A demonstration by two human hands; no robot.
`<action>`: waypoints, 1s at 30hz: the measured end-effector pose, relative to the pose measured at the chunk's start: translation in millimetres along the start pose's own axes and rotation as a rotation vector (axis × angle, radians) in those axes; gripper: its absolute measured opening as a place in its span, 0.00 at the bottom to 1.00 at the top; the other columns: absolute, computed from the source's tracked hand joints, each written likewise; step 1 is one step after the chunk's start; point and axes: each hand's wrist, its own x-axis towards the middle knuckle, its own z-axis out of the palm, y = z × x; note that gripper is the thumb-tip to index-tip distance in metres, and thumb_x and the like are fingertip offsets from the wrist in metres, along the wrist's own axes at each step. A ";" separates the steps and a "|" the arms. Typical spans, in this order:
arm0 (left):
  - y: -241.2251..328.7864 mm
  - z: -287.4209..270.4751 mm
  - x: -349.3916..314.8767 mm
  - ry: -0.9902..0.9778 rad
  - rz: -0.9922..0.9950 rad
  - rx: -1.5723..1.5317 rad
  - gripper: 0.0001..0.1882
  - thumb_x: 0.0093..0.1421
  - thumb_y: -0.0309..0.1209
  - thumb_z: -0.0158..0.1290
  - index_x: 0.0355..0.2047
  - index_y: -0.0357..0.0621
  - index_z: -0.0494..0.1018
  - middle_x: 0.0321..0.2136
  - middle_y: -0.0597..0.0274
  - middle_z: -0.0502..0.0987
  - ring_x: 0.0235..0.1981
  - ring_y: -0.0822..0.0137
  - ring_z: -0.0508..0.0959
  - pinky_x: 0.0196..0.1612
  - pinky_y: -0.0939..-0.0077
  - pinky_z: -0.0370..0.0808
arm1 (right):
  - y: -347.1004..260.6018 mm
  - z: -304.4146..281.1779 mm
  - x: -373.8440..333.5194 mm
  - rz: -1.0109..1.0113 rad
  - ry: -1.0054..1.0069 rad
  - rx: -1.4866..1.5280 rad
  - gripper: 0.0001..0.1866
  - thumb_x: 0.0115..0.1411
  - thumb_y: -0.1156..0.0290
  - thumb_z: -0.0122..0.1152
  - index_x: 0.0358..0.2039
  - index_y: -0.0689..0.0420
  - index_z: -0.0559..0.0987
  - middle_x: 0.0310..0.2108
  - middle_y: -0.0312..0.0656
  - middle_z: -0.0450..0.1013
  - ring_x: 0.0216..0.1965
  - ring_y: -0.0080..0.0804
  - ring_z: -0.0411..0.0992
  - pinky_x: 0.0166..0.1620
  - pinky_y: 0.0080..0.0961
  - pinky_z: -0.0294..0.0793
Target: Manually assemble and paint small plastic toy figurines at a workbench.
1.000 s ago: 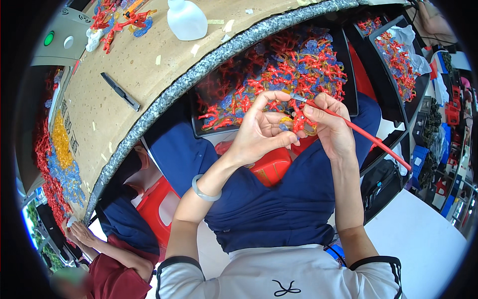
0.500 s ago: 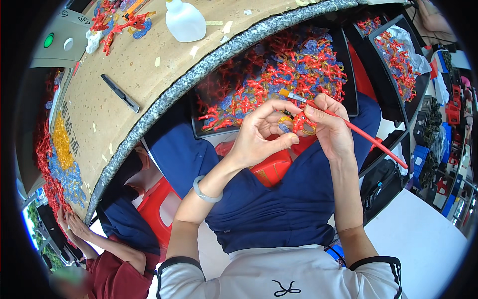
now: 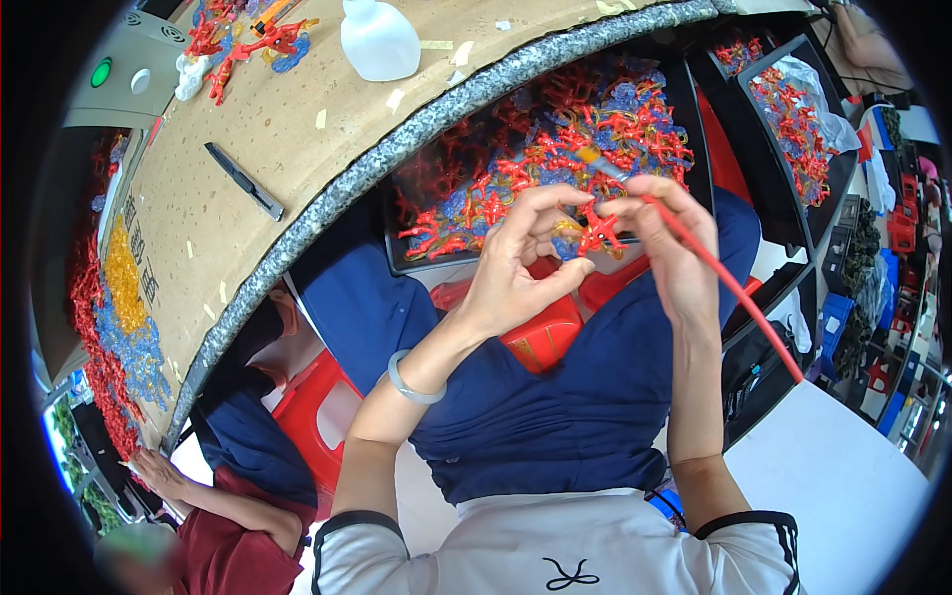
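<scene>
Left hand (image 3: 524, 263): thumb and fingers pinching red toy (image 3: 599, 233), located between both hands | Right hand (image 3: 679, 258): fingers closed around paintbrush (image 3: 739, 293), contact with toy unclear | Beyond: black tray (image 3: 702, 169) of coloured pieces (image 3: 635, 124) | Farther, on table (image 3: 317, 164): knife (image 3: 244, 181), bottle (image 3: 381, 45).

Tabletop (image 3: 307, 109) from eight to one o'clock

On my feed I see its tan surface bearing a white bottle (image 3: 381, 45) at eleven, a dark cutter (image 3: 244, 181) at ten, red-and-blue figures (image 3: 285, 40) at half past ten, plus amber pieces (image 3: 124, 283), blue pieces (image 3: 134, 357) and red pieces (image 3: 99, 367) near nine. Toward half past twelve, a black tray (image 3: 700, 149) carries mixed figures (image 3: 555, 139).
</scene>
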 end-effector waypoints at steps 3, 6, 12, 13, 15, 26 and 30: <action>-3.7 -4.7 -0.7 0.067 0.040 0.153 0.22 0.51 0.19 0.56 0.49 0.38 0.69 0.39 0.59 0.76 0.37 0.74 0.77 0.37 0.80 0.75 | -11.2 -13.7 -3.6 -0.275 0.075 -0.269 0.18 0.65 0.64 0.52 0.46 0.67 0.75 0.29 0.40 0.75 0.31 0.23 0.72 0.39 0.19 0.71; -1.4 -10.6 -3.9 0.089 0.066 0.420 0.18 0.48 0.20 0.56 0.43 0.38 0.74 0.29 0.61 0.77 0.23 0.79 0.74 0.25 0.83 0.71 | -31.8 -27.8 -16.2 -0.446 -0.014 -0.345 0.18 0.66 0.63 0.50 0.40 0.68 0.77 0.27 0.41 0.73 0.28 0.22 0.70 0.34 0.18 0.69; 3.5 -4.1 -4.3 0.123 0.068 0.631 0.15 0.45 0.22 0.57 0.36 0.38 0.77 0.19 0.64 0.76 0.09 0.82 0.64 0.14 0.83 0.61 | -26.0 -4.0 -23.5 -0.364 -0.120 -0.407 0.10 0.60 0.71 0.57 0.32 0.67 0.79 0.30 0.43 0.76 0.28 0.24 0.72 0.31 0.19 0.70; 4.3 -4.1 -5.0 0.127 0.052 0.642 0.15 0.45 0.22 0.57 0.36 0.38 0.77 0.19 0.64 0.76 0.09 0.81 0.65 0.15 0.84 0.62 | -20.7 -3.9 -19.4 -0.398 -0.116 -0.516 0.09 0.60 0.72 0.57 0.31 0.66 0.79 0.29 0.43 0.75 0.27 0.25 0.72 0.31 0.19 0.69; 2.7 -4.7 -5.6 0.138 0.023 0.637 0.14 0.45 0.22 0.57 0.35 0.38 0.77 0.19 0.64 0.76 0.09 0.81 0.65 0.15 0.84 0.62 | -25.1 -1.2 -19.3 -0.383 -0.040 -0.765 0.06 0.58 0.76 0.56 0.29 0.63 0.79 0.27 0.41 0.75 0.25 0.29 0.71 0.31 0.21 0.68; 6.2 -8.0 -4.3 0.110 -0.061 0.469 0.13 0.48 0.19 0.54 0.36 0.34 0.75 0.24 0.62 0.78 0.15 0.81 0.71 0.20 0.86 0.68 | -25.4 -8.9 -11.0 -0.584 0.038 -0.896 0.03 0.54 0.80 0.57 0.28 0.63 0.78 0.26 0.42 0.76 0.27 0.31 0.71 0.34 0.23 0.66; 0.2 -12.7 -3.3 0.049 -0.177 -0.098 0.11 0.57 0.16 0.47 0.42 0.32 0.68 0.34 0.60 0.74 0.32 0.75 0.77 0.34 0.84 0.74 | -22.1 6.5 -21.1 -0.439 0.123 -0.557 0.04 0.57 0.81 0.57 0.32 0.65 0.80 0.31 0.44 0.77 0.35 0.29 0.74 0.40 0.21 0.72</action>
